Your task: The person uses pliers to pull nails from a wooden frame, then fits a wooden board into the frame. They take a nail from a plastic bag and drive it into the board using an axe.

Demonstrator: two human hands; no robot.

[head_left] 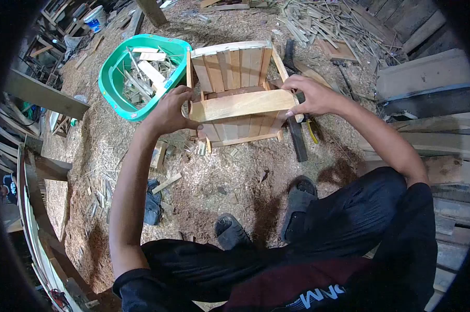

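A pale wooden slat (243, 105), slightly curved, lies across a small slatted wooden frame (235, 67). My left hand (175, 109) grips the slat's left end between thumb and fingers. At its right end my right hand (310, 96) pinches the slat the same way. Upright boards form the frame's back, and more boards show below the slat. A dark bar (297, 139) rests beside the frame's right side, under my right hand. Just right of that bar lies a yellow-handled tool (312, 131).
A green tub (108, 78) of wood offcuts stands left of the frame. Scrap strips (318, 23) are heaped at the back right, and planks (427, 78) are stacked at the right. Sawdust covers the floor, with a dark plastic bag (153, 203) near my left forearm.
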